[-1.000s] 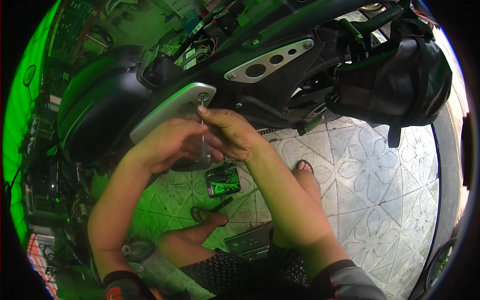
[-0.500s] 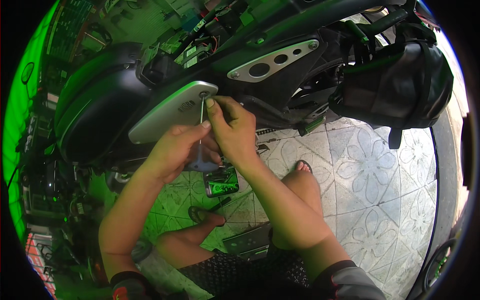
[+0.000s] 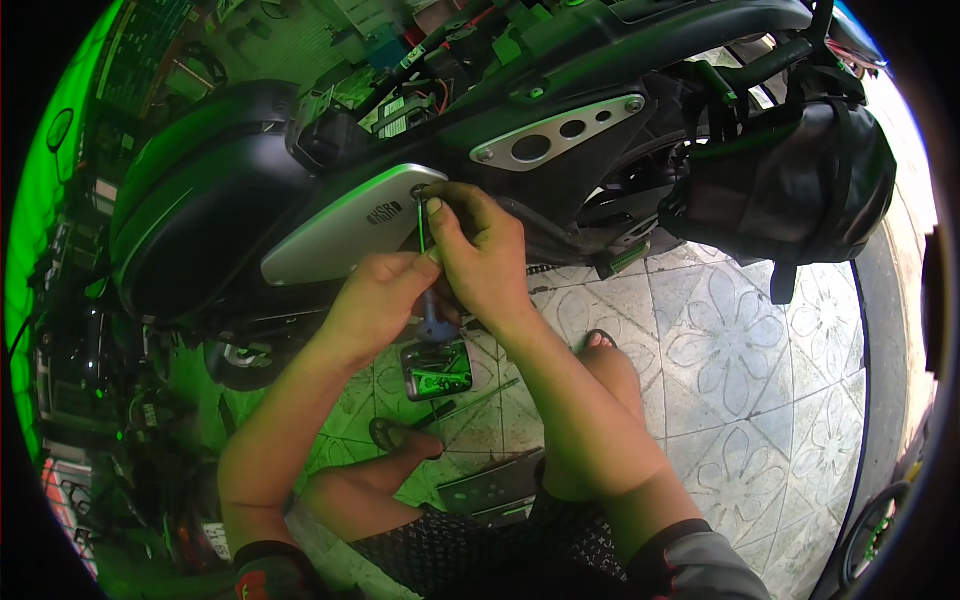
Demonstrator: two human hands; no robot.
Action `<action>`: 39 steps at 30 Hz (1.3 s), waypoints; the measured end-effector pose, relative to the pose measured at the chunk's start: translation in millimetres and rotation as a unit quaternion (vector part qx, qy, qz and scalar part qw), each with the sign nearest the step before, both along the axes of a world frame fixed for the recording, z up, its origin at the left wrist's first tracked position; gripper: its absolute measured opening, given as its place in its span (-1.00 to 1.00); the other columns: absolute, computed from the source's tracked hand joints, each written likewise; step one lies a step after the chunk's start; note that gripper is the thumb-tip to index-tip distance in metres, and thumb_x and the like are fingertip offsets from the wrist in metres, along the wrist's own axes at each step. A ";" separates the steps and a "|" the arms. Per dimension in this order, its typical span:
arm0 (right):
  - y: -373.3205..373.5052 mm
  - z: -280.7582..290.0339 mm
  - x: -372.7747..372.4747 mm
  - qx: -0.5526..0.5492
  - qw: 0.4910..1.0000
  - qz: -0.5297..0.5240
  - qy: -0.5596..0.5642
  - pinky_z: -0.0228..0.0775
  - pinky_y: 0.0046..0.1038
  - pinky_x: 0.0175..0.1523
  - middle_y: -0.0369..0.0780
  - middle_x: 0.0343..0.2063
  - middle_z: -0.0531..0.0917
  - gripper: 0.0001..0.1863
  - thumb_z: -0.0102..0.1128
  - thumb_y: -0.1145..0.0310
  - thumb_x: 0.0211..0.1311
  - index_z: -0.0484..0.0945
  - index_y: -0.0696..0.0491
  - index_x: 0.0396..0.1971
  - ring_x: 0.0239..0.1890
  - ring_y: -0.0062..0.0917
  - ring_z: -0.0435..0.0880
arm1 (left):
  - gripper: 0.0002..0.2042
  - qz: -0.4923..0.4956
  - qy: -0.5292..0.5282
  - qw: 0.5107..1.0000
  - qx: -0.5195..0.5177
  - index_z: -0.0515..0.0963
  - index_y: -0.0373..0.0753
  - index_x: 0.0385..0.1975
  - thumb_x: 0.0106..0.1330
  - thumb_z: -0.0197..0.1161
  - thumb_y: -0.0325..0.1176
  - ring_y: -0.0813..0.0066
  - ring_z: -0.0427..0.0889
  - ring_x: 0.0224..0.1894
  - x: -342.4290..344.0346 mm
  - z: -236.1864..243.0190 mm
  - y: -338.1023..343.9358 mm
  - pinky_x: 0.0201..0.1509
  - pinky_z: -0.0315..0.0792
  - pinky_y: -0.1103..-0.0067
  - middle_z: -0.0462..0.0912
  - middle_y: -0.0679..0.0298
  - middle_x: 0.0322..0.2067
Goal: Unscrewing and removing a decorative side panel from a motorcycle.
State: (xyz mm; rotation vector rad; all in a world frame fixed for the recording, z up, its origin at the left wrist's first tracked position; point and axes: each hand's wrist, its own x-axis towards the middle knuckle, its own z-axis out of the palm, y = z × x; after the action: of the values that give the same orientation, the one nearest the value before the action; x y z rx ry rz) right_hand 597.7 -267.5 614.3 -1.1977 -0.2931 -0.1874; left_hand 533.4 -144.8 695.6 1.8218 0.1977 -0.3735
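A long-shafted tool with a blue-grey handle (image 3: 435, 324) stands against the bolt (image 3: 419, 191) at the upper corner of a silver side plate (image 3: 325, 245) on the black motorcycle (image 3: 195, 200). My right hand (image 3: 480, 262) is closed on the upper shaft, thumb and forefinger close to the bolt head, which they partly cover. Just below and to the left, my left hand (image 3: 380, 300) has its thumb across the shaft above the handle; its other fingers curl behind the tool, mostly hidden. Higher up, a silver bracket with three holes (image 3: 580, 129) is bolted to the frame.
A black bag (image 3: 770, 185) hangs at the motorcycle's right. On the tiled floor (image 3: 730, 400) are a small tray (image 3: 408, 372) of metal parts and a dark flat panel (image 3: 470, 492), between my legs. Dark vehicles (image 3: 95, 370) crowd the left; a wheel (image 3: 870, 535) is at lower right.
Both hands have shifted right with the tool. My right hand has risen toward the bolt and turned more upright; more of the silver plate's face now shows.
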 end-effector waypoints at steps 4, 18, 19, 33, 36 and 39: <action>-3.2 4.3 -2.5 0.018 0.998 0.047 0.030 0.43 -0.58 -0.27 -0.29 -0.44 0.65 -0.70 0.26 0.28 0.47 0.64 0.17 0.01 -0.41 -0.72 0.56 | -0.60 -0.008 -0.008 1.000 0.007 0.65 -0.38 -0.24 0.64 0.07 -0.14 0.45 0.73 -0.36 -5.1 -2.1 -0.2 -0.19 0.60 0.51 0.74 0.20 -0.38; 16.9 4.0 -0.8 -0.114 0.960 -0.206 -0.150 0.59 -0.44 -0.14 -0.14 -0.33 0.79 -0.84 0.42 0.44 0.26 0.71 0.17 -0.20 -0.30 -0.43 0.79 | -0.55 0.037 -0.023 0.994 0.095 0.66 -0.39 -0.33 0.60 0.15 -0.06 0.56 0.68 -0.40 -77.4 -32.7 17.3 -0.23 0.54 0.58 0.72 0.26 -0.46; 15.0 5.3 -1.6 -0.118 0.959 -0.208 -0.153 0.59 -0.44 -0.14 -0.14 -0.33 0.79 -0.84 0.42 0.44 0.26 0.71 0.17 -0.20 -0.30 -0.43 0.79 | -0.54 0.051 -0.025 0.994 0.099 0.67 -0.39 -0.34 0.60 0.16 -0.05 0.57 0.67 -0.39 -90.7 -41.6 21.5 -0.22 0.53 0.58 0.72 0.27 -0.48; 27.5 34.3 -18.2 -0.321 0.893 -0.301 -0.091 0.58 -0.26 -0.06 -0.07 -0.32 0.79 -0.62 0.40 0.11 0.22 0.75 0.16 -0.22 -0.22 -0.18 0.79 | -0.54 0.166 -0.084 0.973 0.139 0.67 -0.32 -0.38 0.57 0.15 -0.01 0.55 0.58 -0.49 -202.0 -175.0 97.8 -0.33 0.44 0.50 0.69 0.25 -0.56; 29.8 40.7 -21.8 -0.354 0.886 -0.292 -0.063 0.58 -0.25 -0.04 -0.03 -0.30 0.80 -0.60 0.38 0.09 0.22 0.75 0.17 -0.22 -0.18 -0.17 0.80 | -0.53 0.150 -0.143 0.961 0.184 0.64 -0.33 -0.43 0.54 0.18 0.00 0.32 0.63 -0.56 -220.0 -156.1 100.9 -0.40 0.43 0.35 0.63 0.13 -0.62; 33.4 44.5 -24.1 -0.389 0.868 -0.304 -0.051 0.58 -0.35 -0.05 -0.03 -0.29 0.81 -0.62 0.41 0.14 0.22 0.75 0.21 -0.24 -0.20 -0.32 0.82 | -0.53 0.171 -0.141 0.960 0.169 0.63 -0.31 -0.43 0.56 0.16 0.00 0.48 0.54 -0.54 -243.7 -148.2 118.3 -0.40 0.39 0.43 0.63 0.20 -0.61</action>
State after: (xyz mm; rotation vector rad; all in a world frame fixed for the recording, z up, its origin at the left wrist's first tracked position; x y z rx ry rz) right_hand 573.7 -234.1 658.8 -2.0748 -0.0601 -0.7361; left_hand 289.6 -26.6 547.4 2.1029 0.3881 0.1769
